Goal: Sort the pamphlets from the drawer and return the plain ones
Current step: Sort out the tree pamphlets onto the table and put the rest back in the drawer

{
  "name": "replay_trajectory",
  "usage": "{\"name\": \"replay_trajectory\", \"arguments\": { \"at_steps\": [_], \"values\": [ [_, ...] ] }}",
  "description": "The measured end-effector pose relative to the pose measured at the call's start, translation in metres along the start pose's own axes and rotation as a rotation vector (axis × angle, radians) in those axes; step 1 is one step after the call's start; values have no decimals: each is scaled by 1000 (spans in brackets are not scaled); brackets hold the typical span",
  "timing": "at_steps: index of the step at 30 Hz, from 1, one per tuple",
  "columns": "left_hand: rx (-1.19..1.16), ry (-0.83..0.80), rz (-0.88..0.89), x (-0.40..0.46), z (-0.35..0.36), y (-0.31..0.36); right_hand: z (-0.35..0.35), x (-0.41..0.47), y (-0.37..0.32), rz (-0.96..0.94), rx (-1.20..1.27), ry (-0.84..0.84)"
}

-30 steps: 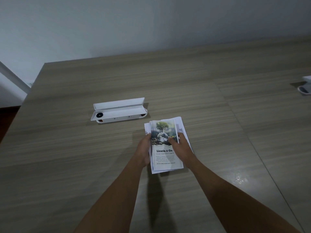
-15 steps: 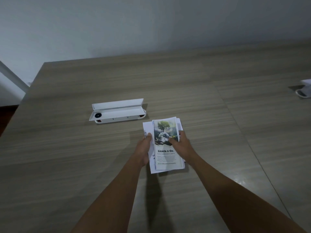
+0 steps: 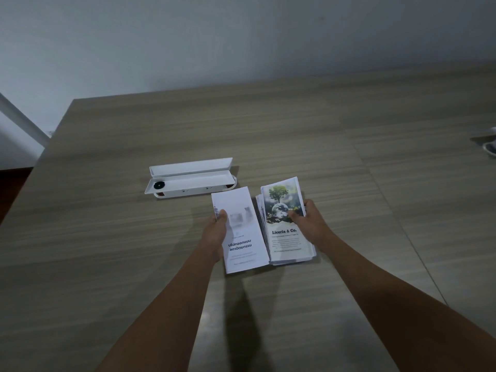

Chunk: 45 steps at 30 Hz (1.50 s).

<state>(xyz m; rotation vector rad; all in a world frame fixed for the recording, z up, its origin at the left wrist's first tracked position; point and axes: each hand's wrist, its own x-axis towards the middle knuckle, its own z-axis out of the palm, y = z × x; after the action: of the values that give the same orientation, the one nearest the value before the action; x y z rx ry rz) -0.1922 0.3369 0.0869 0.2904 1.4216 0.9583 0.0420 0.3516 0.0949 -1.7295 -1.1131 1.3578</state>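
Your left hand point(image 3: 214, 234) has its grip closed on one plain white pamphlet point(image 3: 240, 232), thumb on its left edge, held just left of the stack. Your right hand point(image 3: 308, 224) grips the pamphlet stack point(image 3: 285, 224) at its right edge; top one shows a tree photo and "Liceria & Co." Stack's lower end sits at the bench point(image 3: 107, 264). Open white case point(image 3: 188, 178) lies just behind, apart

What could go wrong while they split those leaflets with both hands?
The stack under the right hand is already fanned at its edges, so sheets might slide apart. The plain white pamphlet in the left hand is pinched at one edge only and may droop or slip.
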Motion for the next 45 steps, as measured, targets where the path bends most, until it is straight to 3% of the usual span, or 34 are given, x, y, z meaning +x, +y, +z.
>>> {"name": "replay_trajectory", "arguments": {
  "at_steps": [11, 23, 26, 28, 32, 40, 45],
  "values": [
    [72, -25, 11, 6, -19, -1, 7, 11, 15, 11, -98, -18],
    [52, -32, -32, 8, -13, -13, 15, 7, 21, 12, -507, 299],
    [43, -50, -28, 4, -5, -17, 17, -1, 15, -14, -434, 370],
    [49, -56, -28, -1, 1, -18, 20, -8, 8, -36, -331, 345],
    [63, -80, -27, -18, 16, -25, 28, -29, -4, 4, 3, 116],
    [25, -179, -19, -74, 42, -51, 19, -90, 5, -19, -4, -20],
    [43, -171, -10, -120, 56, -82, -6, -139, 27, -2, 45, -17]
  ]
}}
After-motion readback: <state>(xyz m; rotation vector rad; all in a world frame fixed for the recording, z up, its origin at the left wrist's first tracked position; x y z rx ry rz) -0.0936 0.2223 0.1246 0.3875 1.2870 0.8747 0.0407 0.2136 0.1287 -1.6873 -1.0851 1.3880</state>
